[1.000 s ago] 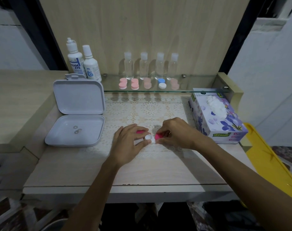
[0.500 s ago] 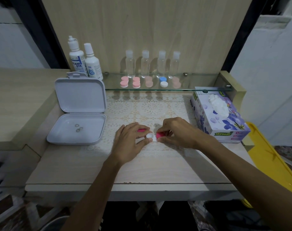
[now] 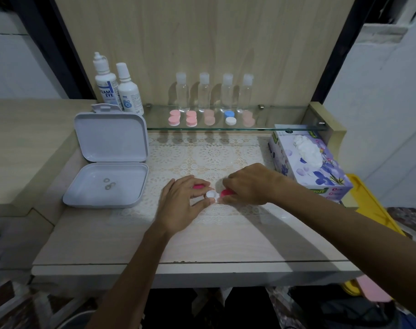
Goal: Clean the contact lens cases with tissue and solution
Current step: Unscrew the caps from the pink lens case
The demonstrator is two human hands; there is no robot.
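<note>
At the centre of the lace mat [image 3: 211, 153], a small white plastic contact lens case [image 3: 212, 195] lies on the desk [image 3: 226, 243]. The left hand [image 3: 180, 205] pinches the case's uncapped well between thumb and fingers, apparently to steady it. The right hand [image 3: 249, 186] curls round a magenta screw cap [image 3: 226, 193] on the other well, probably for twisting. A second magenta cap [image 3: 198, 186] lies just beyond the left fingers. To the right, a floral tissue box [image 3: 306, 162] stands near. At the rear left, two white solution bottles [image 3: 118, 89] stand upright. On the glass shelf [image 3: 273, 117] between them, further pastel lens cases [image 3: 191, 118] are lined up, presumably awaiting cleaning.
</note>
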